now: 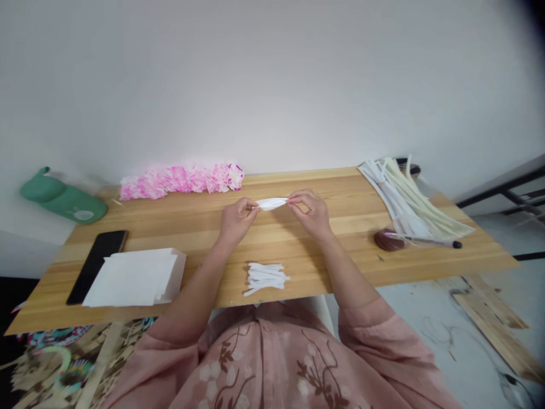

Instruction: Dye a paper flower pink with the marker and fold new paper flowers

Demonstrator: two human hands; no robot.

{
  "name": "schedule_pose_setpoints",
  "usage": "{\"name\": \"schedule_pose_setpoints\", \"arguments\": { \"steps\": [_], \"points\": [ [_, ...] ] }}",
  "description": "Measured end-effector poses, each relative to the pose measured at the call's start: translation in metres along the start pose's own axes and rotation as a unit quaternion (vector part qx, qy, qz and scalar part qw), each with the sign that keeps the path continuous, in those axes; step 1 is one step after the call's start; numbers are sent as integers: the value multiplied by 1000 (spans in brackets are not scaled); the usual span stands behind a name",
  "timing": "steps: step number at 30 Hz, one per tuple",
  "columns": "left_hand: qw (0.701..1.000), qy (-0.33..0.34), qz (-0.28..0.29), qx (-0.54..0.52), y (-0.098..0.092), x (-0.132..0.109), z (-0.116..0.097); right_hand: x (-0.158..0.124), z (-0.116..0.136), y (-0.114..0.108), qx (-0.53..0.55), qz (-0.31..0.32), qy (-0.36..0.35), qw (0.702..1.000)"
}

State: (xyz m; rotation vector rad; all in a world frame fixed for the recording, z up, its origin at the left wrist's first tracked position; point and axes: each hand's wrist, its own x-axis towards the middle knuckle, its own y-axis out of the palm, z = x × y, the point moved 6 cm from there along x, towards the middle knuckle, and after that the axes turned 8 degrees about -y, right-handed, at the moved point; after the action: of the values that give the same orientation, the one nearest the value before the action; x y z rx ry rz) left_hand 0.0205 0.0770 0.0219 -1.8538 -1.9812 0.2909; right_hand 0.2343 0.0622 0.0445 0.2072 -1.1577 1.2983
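A white pleated piece of paper (272, 204) is stretched between my two hands above the middle of the wooden table. My left hand (239, 218) pinches its left end between thumb and fingers. Its right end is pinched by my right hand (310, 211). Below, near the front edge, lies a small pile of narrow white strips (265, 277), touched by neither hand. To the left of my left forearm sits a stack of white paper sheets (131, 277).
The wooden table (204, 244) holds a black phone (96, 264), a green bottle (63, 199), and a row of pink-and-white paper flowers (181, 180) at the wall. At right are white and cream strips (404, 199), a dark red round object (388, 240) and a pen (438, 242).
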Motion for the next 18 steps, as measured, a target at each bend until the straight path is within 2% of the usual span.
{"name": "schedule_pose_setpoints", "arguments": {
  "steps": [9, 14, 18],
  "points": [
    [1000, 11, -5, 1, -2, -2, -7, -5, -7, 2, 9, -4, 55, 998],
    [999, 35, -27, 29, -5, -5, -13, -3, -5, 3, 3, 7, 46, 999],
    [996, 63, -45, 35, -6, -6, -15, -5, -10, 2, 53, -7, 97, 994]
  ]
}}
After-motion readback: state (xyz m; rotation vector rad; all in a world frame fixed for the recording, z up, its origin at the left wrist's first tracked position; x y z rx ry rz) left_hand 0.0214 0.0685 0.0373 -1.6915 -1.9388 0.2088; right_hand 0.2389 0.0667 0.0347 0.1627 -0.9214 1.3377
